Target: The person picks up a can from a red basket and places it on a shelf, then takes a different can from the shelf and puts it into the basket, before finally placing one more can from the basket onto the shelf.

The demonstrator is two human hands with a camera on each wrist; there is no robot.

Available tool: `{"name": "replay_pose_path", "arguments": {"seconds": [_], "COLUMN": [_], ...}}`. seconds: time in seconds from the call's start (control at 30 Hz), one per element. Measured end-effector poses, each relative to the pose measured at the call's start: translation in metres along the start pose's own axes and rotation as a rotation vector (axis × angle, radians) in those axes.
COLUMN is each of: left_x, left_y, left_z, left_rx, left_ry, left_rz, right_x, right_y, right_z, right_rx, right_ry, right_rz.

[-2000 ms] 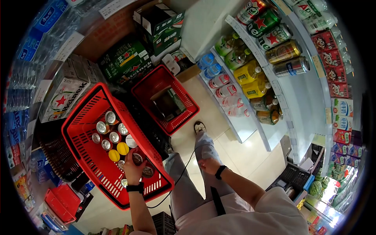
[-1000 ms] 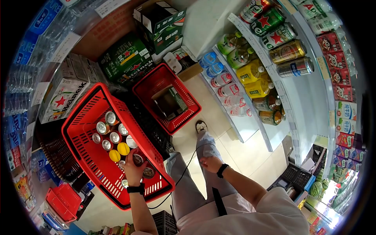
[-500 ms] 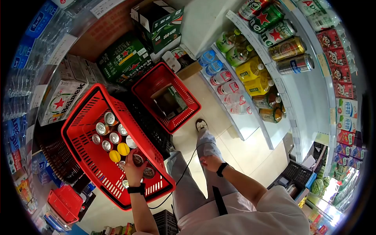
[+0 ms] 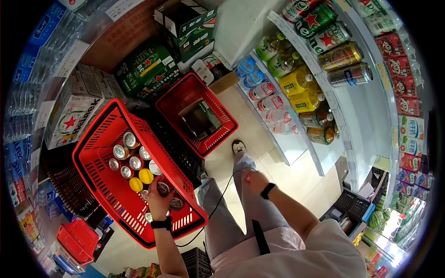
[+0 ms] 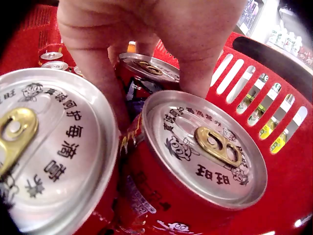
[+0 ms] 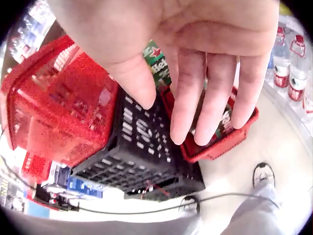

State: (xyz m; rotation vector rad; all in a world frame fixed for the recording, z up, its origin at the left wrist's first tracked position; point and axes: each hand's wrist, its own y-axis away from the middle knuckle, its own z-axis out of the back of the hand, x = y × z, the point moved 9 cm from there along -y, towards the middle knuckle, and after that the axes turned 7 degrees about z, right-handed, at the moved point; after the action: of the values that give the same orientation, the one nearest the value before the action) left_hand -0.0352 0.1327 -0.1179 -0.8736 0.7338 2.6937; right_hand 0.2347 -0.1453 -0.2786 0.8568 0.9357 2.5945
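Observation:
Inside a red shopping basket, my left hand reaches down among drink cans. In the left wrist view its thumb and fingers lie either side of a dark red drink can, gripping it near the top. Two red cans with silver lids, one a nearer can and one a left can, stand close below the palm. Several silver-topped cans and two yellow lids fill the basket's middle. My right hand is over my right thigh, holding nothing, its fingers extended in the right wrist view.
The basket stands on a black crate. A second red basket with a cardboard box inside is beyond it. Beer cartons stack behind. Shelves with bottles and cans line the right. A thin cable crosses my legs.
My right hand has shifted slightly forward and to the right above the thigh. The left hand stays at the same can, and the cans have not moved.

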Motion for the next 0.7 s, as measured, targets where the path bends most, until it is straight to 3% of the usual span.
{"name": "replay_pose_path", "arguments": {"seconds": [0.07, 0.27, 0.4, 0.7], "left_x": [0.001, 0.003, 0.006, 0.002], "left_y": [0.000, -0.001, -0.001, -0.002], "left_z": [-0.001, -0.002, -0.001, -0.001], "left_rx": [0.001, 0.000, 0.004, -0.010], "left_ry": [-0.007, -0.057, -0.034, -0.030], "left_rz": [0.012, 0.039, 0.099, 0.037], "right_x": [-0.009, -0.035, -0.051, -0.090], "right_y": [0.003, 0.023, 0.043, 0.048], "right_z": [0.074, 0.242, 0.309, 0.374], "right_rx": [-0.294, -0.843, -1.013, -1.081], "right_ry": [-0.306, -0.325, -0.249, -0.200], "right_rz": [-0.084, 0.041, 0.008, -0.103]}}
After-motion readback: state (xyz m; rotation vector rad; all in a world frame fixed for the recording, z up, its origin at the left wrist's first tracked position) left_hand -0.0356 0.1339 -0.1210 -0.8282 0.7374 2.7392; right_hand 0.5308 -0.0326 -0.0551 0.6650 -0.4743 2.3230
